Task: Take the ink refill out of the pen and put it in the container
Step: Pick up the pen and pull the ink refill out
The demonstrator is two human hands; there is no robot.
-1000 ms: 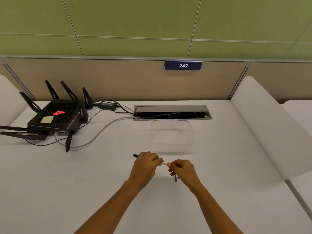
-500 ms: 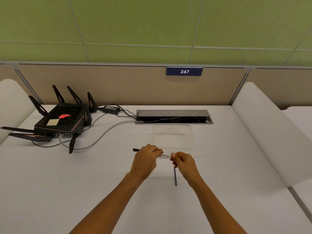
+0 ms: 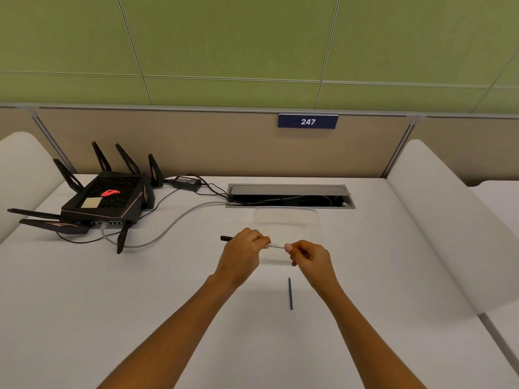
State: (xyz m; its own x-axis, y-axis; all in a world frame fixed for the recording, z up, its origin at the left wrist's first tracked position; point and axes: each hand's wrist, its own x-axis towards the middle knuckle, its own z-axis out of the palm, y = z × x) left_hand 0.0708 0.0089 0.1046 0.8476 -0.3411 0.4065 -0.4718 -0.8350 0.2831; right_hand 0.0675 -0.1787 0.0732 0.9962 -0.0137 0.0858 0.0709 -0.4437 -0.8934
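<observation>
Both hands hold one white pen [image 3: 275,245] level above the white desk [image 3: 140,304]. My left hand [image 3: 241,255] is wrapped around its left half, and the pen's black end [image 3: 226,238] sticks out past the fist. The thumb and fingers of my right hand [image 3: 310,258] pinch the pen's right end. A thin dark blue stick, which looks like an ink refill [image 3: 290,293], lies alone on the desk below my right hand. A clear plastic container [image 3: 288,220] stands just behind the hands; I see nothing in it.
A black router [image 3: 106,200] with several antennas sits at the back left, with a power adapter [image 3: 186,183] and cables trailing to an open cable slot [image 3: 290,196] behind the container. White padded dividers [image 3: 449,226] flank the desk.
The hands have lifted off the blue stick, which now lies fully uncovered on the desk. My two hands have moved slightly apart along the pen, showing more of the white barrel.
</observation>
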